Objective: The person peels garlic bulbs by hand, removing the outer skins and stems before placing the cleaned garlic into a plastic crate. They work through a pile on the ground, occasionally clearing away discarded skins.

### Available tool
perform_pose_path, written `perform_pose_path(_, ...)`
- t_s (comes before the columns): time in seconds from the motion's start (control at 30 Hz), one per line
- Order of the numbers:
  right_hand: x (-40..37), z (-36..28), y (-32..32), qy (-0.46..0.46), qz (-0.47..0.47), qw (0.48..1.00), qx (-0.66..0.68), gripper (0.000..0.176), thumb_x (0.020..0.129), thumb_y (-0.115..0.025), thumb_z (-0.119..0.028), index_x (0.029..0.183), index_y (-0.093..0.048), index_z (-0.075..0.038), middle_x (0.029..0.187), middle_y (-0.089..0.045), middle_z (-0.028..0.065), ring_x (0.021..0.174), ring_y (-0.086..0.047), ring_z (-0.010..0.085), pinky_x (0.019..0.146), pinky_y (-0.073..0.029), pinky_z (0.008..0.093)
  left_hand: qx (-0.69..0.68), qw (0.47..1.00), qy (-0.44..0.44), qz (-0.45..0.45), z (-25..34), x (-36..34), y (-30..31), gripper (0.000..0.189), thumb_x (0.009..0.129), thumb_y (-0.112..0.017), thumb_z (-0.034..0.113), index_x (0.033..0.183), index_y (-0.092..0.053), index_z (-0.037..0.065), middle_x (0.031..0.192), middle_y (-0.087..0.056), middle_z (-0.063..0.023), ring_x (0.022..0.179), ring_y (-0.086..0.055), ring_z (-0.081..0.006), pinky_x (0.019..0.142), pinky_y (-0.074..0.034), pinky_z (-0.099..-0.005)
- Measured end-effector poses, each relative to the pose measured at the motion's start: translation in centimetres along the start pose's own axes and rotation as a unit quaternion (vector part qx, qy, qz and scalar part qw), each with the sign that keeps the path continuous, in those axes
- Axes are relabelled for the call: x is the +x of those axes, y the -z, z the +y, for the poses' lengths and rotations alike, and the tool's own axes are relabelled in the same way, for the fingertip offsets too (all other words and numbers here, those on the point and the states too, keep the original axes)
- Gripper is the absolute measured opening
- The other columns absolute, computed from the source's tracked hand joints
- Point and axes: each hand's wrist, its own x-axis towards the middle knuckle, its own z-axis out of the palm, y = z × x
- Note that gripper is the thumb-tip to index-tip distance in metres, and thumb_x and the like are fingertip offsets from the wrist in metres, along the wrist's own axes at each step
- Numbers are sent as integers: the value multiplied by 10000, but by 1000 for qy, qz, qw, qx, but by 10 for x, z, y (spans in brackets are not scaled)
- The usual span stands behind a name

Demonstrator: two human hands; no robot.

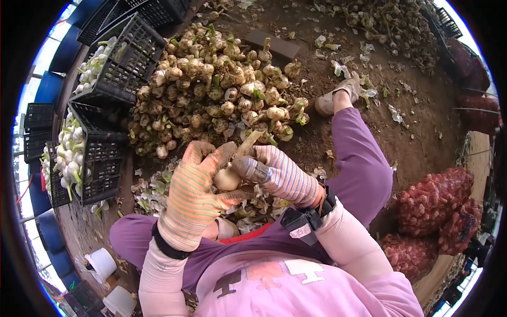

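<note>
Between the gloved left hand (pixel 186 194) and gloved right hand (pixel 288 178), close together above the lap (pixel 214 251): one pale garlic bulb (pixel 227 179), clasped by the left from its side and by the right at its upper edge, with its stem (pixel 249 142) jutting up between the fingertips (pixel 226 152). Just beyond both hands, a heap of soil-stained bulbs (pixel 211 90) on the earth floor (pixel 417 137); farther left, black crates (pixel 103 169) packed with whiter bulbs (pixel 68 153); at far right, red mesh sacks (pixel 435 203).
</note>
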Motion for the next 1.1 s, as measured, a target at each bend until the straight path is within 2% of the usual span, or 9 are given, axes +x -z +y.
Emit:
perform_pose_path(0.17, -9, 0, -4, 30, -74, 997, -11, 364, 934, -497, -332, 1067, -592, -7, 858, -610, 13, 783, -527, 73, 703, -454, 262, 28, 999, -39, -4, 12, -13, 22, 584, 548, -820, 93, 1091, -606, 60, 925, -580, -83, 762, -588, -205, 686, -487, -297)
perform_pose_path(0.27, -12, -12, -10, -1, -124, 992, -36, 324, 935, -504, -283, 1085, -567, -2, 877, -596, 24, 769, -534, 78, 662, -465, 269, -410, 883, 215, -80, 13, -23, 27, 513, 684, -795, 171, 1109, -574, -14, 973, -603, -56, 845, -595, -120, 745, -482, -254)
perform_pose_path(0.37, -14, -2, -21, 40, -8, 998, 52, 289, 921, -533, -239, 1093, -547, -7, 912, -587, 21, 813, -533, 81, 717, -460, 260, -413, 880, 224, 70, 13, -34, 4, 507, 703, -785, 202, 1115, -573, -5, 990, -601, -68, 848, -585, -123, 748, -476, -258)
perform_pose_path(0.5, -11, -6, -24, 17, 0, 993, 118, 209, 898, -553, -148, 1066, -543, -24, 985, -583, 9, 913, -513, 76, 836, -424, 256, 23, 985, -77, 155, -1, -29, -7, 585, 687, -788, 284, 1182, -565, 65, 1004, -558, -111, 880, -562, -242, 742, -477, -331)
perform_pose_path(0.7, -4, 13, -28, 75, 75, 980, 166, 175, 869, -534, -50, 1041, -551, -21, 999, -601, 28, 921, -537, 88, 822, -438, 254, 66, 981, -103, 153, -2, -31, -23, 678, 740, -732, 268, 1327, -433, 107, 1070, -528, -117, 944, -535, -263, 777, -470, -363)
perform_pose_path(0.73, -3, 16, -29, 85, 88, 983, 135, 179, 872, -519, -42, 1048, -546, -18, 1001, -602, 33, 919, -539, 91, 823, -439, 255, -165, 972, 12, 166, 3, -29, -30, 693, 761, -684, 373, 1336, -416, 94, 1079, -519, -96, 922, -531, -209, 748, -467, -304)
perform_pose_path(0.9, -8, 11, -28, 85, 18, 991, 98, 222, 892, -452, -9, 1103, -517, -1, 1016, -595, 46, 914, -544, 115, 818, -449, 281, -727, 621, 284, -72, -17, -15, -11, 680, 926, -284, 550, 1378, -296, 42, 881, -638, -81, 524, -544, -78, 381, -390, -164)
perform_pose_path(0.97, -3, 21, -27, 88, 57, 992, 72, 206, 885, -474, -43, 1070, -539, 17, 955, -615, 90, 866, -573, 160, 759, -463, 311, -705, 624, 320, -104, -31, -14, -13, 707, 910, -277, 594, 1361, -339, 52, 870, -597, -56, 608, -572, -111, 505, -453, -185)
perform_pose_path(1.1, 10, 52, -8, 132, 166, 965, -157, 227, 852, -501, -118, 990, -565, 50, 831, -615, 175, 780, -583, 251, 715, -457, 343, -434, 884, 157, 79, -20, -14, -27, 570, 870, -543, 459, 1244, -495, 32, 996, -541, -54, 870, -553, -169, 759, -469, -271)
